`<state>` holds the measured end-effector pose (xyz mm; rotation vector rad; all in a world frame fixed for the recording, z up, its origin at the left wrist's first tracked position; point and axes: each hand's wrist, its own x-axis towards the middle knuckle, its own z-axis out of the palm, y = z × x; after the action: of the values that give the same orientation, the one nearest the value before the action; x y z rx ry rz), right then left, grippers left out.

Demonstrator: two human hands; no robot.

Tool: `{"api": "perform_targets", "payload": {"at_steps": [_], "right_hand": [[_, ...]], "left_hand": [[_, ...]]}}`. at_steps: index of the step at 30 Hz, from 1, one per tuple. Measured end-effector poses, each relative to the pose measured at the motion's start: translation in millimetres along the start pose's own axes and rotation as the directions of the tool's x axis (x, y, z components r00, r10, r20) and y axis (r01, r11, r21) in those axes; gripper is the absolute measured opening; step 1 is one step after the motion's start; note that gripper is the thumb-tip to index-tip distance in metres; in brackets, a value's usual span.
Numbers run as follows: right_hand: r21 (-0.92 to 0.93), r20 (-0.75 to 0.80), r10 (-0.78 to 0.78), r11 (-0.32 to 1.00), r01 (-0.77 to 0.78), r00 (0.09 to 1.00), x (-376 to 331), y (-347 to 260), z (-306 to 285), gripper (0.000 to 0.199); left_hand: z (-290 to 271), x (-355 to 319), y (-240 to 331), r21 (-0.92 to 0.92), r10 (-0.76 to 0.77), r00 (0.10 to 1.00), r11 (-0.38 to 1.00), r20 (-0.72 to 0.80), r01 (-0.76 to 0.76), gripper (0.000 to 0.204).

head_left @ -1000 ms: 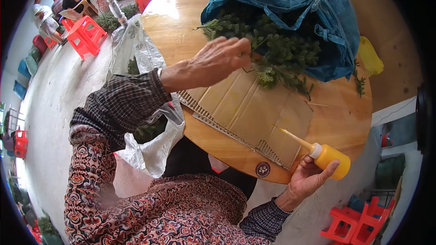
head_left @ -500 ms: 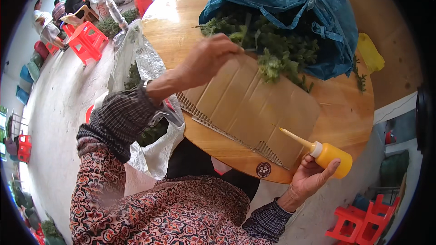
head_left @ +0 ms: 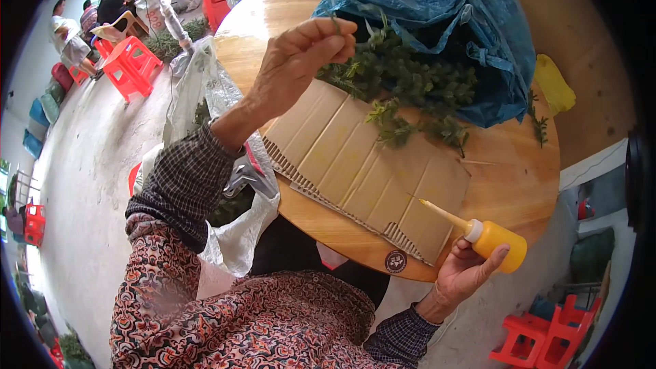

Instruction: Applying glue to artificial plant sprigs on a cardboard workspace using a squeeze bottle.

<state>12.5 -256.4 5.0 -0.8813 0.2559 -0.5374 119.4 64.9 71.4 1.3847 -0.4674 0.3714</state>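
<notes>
Sprig [head_left: 336,24] being pinched lightly by left hand [head_left: 301,61].
Light, limp, fragile stem; right hand [head_left: 465,273] is cradling the yellow squeeze bottle [head_left: 495,244].

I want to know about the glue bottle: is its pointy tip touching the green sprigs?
No, the yellow bottle in the right hand points its tip over the bare cardboard sheet, apart from the green sprigs.

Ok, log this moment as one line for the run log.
left hand: pinching sprig above cardboard | right hand: holding yellow bottle, nozzle toward cardboard | greens spilling from blue bag
</notes>
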Motion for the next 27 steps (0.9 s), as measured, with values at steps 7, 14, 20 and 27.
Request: {"api": "perform_targets", "payload": {"at_steps": [7,14,20,27], "right_hand": [[0.063,0.029,0.006,0.998,-0.008,1.0,-0.5,0.3,1.3,0.042],[0.1,0.06,0.008,0.995,-0.014,0.998,0.0,0.4,-1.3,0.041],[0.125,0.071,0.003,0.992,-0.012,0.997,-0.6,0.3,1.5,0.04],[0.101,0.045,0.012,0.995,-0.016,0.999,0.8,1.5,1.8,0.04]], "left_hand": [[14.7,-58.3,34.6,-0.236,-0.173,0.945,0.941,0.278,0.242,0.007],[63.3,-200.5,23.9,0.079,-0.325,0.496,0.888,0.805,0.453,0.02],[97.5,-222.2,-56.0,0.621,-0.154,0.818,0.731,0.554,-0.283,0.034],[96.5,-183.6,8.6,0.371,-0.376,0.489,0.922,0.787,0.111,0.019]]}}
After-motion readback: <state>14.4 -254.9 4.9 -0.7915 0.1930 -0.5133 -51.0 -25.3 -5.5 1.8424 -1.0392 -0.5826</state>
